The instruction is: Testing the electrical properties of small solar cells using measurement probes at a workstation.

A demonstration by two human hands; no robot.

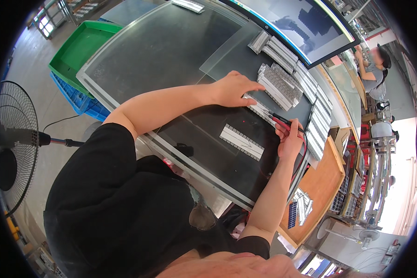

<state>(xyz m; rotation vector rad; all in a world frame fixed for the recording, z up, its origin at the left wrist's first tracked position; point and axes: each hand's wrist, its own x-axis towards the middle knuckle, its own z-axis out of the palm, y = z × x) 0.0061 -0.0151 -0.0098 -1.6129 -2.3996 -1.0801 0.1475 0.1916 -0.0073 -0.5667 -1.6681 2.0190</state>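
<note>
- A black fan on a pole, at the left
- A green tray over a blue crate, left of the table
- A lit computer screen at the table's far side
- A wooden tray, right
- A person in a dark cap, far right
- A white fan, right of the wooden tray

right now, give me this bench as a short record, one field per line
left hand: fingers apart, thumb at one end of a white strip
right hand: holding a black pen-shaped tool, tip near that strip
loose strip: flat on the dark table, nearer the person
strip pile: beyond the hands
screen: beyond the pile
green bin: left of the table
</note>
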